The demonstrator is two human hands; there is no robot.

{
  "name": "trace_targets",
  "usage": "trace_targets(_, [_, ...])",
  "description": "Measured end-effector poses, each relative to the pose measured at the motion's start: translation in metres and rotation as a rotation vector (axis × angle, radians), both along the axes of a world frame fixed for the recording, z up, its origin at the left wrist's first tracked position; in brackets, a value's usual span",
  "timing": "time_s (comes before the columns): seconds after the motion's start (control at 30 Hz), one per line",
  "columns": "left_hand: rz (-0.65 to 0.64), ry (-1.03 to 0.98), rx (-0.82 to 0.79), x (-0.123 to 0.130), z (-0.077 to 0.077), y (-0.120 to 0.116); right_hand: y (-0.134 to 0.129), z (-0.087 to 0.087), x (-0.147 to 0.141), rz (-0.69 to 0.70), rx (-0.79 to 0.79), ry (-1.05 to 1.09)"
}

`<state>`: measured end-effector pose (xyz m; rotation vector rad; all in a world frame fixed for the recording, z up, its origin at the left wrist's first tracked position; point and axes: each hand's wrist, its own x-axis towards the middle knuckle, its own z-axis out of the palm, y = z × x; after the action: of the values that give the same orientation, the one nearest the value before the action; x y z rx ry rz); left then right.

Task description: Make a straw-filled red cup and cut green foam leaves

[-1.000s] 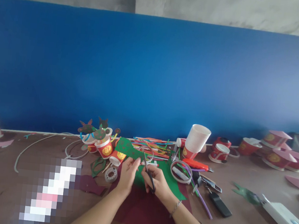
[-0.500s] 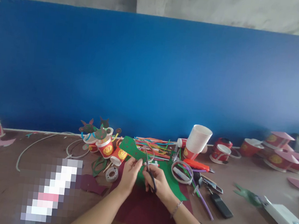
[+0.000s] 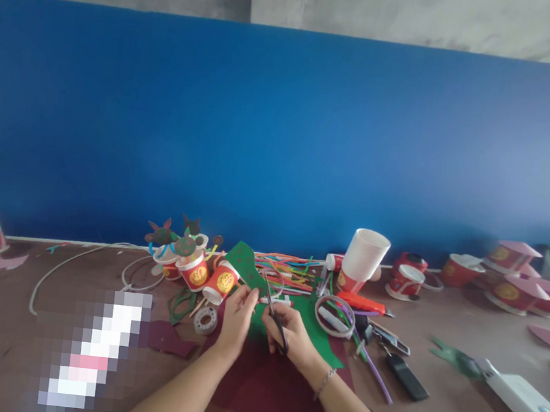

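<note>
My left hand (image 3: 238, 317) pinches the lower end of a green spotted piece (image 3: 244, 262), which stands up above the fingers and leans left. In my right hand (image 3: 291, 329) are black-handled scissors (image 3: 278, 324), their blades pointing up, close to the right of the green piece. Whether the blades touch it is too small to tell. Below both hands lie a green sheet (image 3: 322, 342) and a dark red sheet (image 3: 274, 396). A red-and-white cup (image 3: 221, 283) lies tilted behind my left hand, with a roll of tape (image 3: 204, 321) to its left front.
A stack of white cups (image 3: 365, 258) stands behind to the right. Colourful sticks (image 3: 293, 267) lie along the wall. Further right are a white ring (image 3: 335, 317), an orange cutter (image 3: 360, 303), a black object (image 3: 407, 377) and cups with pink tops (image 3: 516, 290).
The green spotted piece has turned more upright and its top has moved right, uncovering more of the tilted cup. Both hands have stayed nearly in place.
</note>
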<state>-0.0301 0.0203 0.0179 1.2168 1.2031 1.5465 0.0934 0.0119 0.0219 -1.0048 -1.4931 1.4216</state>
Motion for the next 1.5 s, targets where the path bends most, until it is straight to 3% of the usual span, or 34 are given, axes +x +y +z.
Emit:
trace_targets(0.57, [-0.037, -0.001, 0.015, -0.0011, -0.003, 0.0019, -0.0008, 0.0005, 0.0006, 0.006, -0.006, 0.002])
trace_targets(1.27, [0.014, -0.048, 0.017, -0.0011, -0.0039, 0.0025, -0.0018, 0.0029, 0.0006, 0.024, -0.007, -0.03])
trace_targets(1.5, [-0.029, -0.028, 0.027, -0.0022, -0.0063, 0.0036, -0.0017, 0.0009, 0.0001, 0.024, -0.029, -0.027])
